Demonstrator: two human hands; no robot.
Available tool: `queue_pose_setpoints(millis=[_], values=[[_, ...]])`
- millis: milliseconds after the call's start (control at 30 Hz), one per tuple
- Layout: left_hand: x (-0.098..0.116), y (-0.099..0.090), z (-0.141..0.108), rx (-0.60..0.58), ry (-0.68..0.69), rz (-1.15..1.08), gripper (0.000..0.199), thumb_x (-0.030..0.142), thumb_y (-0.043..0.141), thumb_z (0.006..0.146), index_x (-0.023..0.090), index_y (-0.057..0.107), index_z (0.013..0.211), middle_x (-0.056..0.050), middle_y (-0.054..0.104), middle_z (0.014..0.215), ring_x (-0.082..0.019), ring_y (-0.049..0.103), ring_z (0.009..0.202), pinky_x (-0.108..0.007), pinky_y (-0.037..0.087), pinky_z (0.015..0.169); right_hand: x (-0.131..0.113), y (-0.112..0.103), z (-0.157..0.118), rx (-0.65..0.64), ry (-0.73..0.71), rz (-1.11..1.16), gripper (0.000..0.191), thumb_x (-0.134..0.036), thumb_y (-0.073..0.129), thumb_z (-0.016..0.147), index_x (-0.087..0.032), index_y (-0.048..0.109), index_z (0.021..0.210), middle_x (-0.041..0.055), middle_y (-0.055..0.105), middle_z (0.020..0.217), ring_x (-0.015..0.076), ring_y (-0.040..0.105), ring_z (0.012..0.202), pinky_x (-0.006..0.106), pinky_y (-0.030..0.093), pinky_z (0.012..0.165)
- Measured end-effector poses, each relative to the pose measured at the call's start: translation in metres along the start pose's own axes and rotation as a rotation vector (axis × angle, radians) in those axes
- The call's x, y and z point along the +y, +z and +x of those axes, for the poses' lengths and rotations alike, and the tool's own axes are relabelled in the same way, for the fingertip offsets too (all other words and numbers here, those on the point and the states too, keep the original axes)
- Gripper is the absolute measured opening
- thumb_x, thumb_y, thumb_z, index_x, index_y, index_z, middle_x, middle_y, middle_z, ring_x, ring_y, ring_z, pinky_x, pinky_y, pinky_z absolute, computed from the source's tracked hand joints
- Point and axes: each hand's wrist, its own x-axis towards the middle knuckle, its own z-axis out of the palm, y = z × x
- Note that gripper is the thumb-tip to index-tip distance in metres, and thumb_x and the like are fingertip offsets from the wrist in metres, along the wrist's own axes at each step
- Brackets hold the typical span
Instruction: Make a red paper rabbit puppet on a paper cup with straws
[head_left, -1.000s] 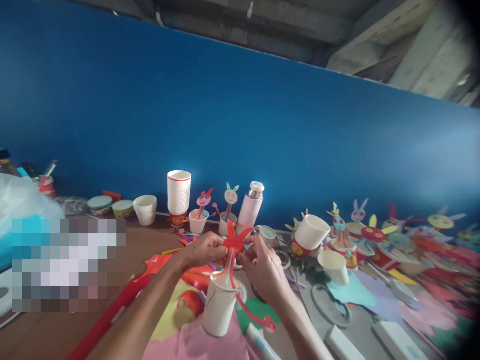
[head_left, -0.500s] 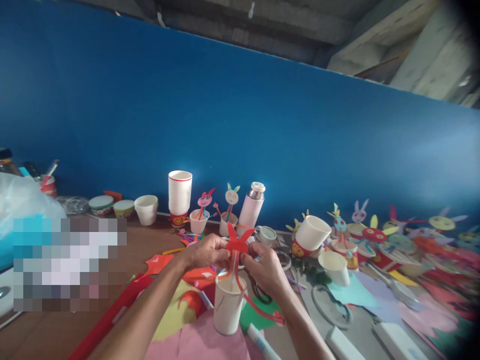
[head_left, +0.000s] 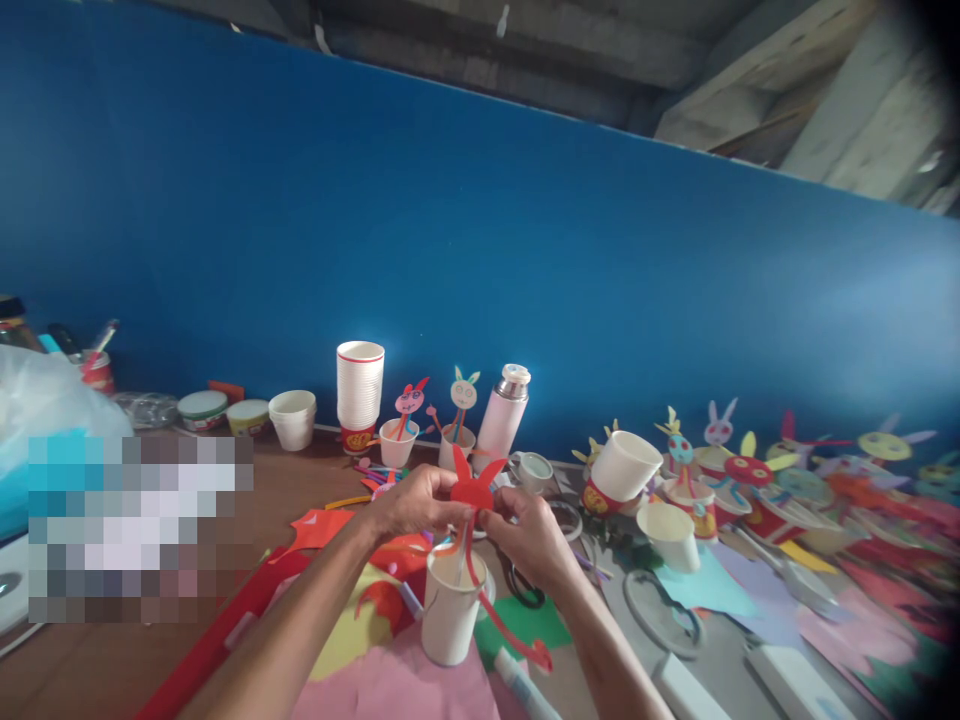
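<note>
Between my two hands is a red paper rabbit head [head_left: 472,490] with two pointed ears. My left hand [head_left: 417,500] pinches its left side, and my right hand [head_left: 521,515] grips its right side. Red and orange strips run down from the head into a white paper cup [head_left: 448,610], which stands on pink paper below my hands. A long red paper arm [head_left: 514,632] hangs out over the cup's right side, ending in a small curled red piece. Part of the strips is hidden by my fingers.
A tall stack of paper cups [head_left: 360,385], two finished cup rabbits and a pink thermos [head_left: 504,415] stand against the blue partition [head_left: 450,220]. More cup rabbits [head_left: 746,470] crowd the right. Glue stick [head_left: 521,680], tape ring [head_left: 664,612] and coloured paper lie around the cup.
The rabbit head now faces me flatter and rounder, having tipped upright between my fingers. The cup and the red arm have shifted slightly left and up.
</note>
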Motion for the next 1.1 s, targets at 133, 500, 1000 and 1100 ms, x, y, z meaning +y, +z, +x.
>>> queue_pose_setpoints(millis=[133,500,1000,1100], values=[[0.0,0.003,0.001,0.028,0.027,-0.016,0.035,0.037,0.068,0.06,0.01,0.065,0.082,0.0,0.06,0.062,-0.008,0.047,0.054,-0.019,0.036,0.052,-0.001,0.0,0.0,-0.001,-0.007,-0.001,0.018,-0.027,0.049,0.068,-0.016,0.049,0.054,-0.0057,0.039,0.049,0.0084,0.036,0.05,0.019,0.025,0.045],[0.007,0.004,-0.003,0.077,0.056,-0.11,0.027,0.029,0.069,0.06,0.011,0.065,0.08,-0.001,0.063,0.066,-0.012,0.054,0.061,-0.022,0.04,0.059,0.005,0.0,0.005,-0.129,0.012,0.485,0.027,-0.037,0.053,0.074,-0.013,0.061,0.082,-0.0005,0.057,0.062,0.0114,0.05,0.057,0.02,0.038,0.053],[0.004,-0.027,0.001,0.558,0.056,-0.402,0.022,0.025,0.07,0.059,0.011,0.06,0.072,-0.001,0.062,0.064,-0.009,0.055,0.055,-0.02,0.043,0.052,0.078,-0.012,0.01,-0.177,0.067,-0.64,0.016,-0.029,0.058,0.064,-0.024,0.066,0.077,0.0043,0.067,0.075,0.0228,0.061,0.074,0.027,0.035,0.058],[0.007,-0.029,0.0,0.603,0.03,-0.543,0.02,0.02,0.071,0.058,0.011,0.059,0.072,-0.002,0.063,0.062,-0.01,0.057,0.054,-0.02,0.045,0.049,0.085,-0.01,0.011,-0.302,0.101,-0.695,0.034,-0.035,0.063,0.057,-0.027,0.064,0.09,0.0049,0.067,0.087,0.0265,0.06,0.084,0.03,0.038,0.062]])
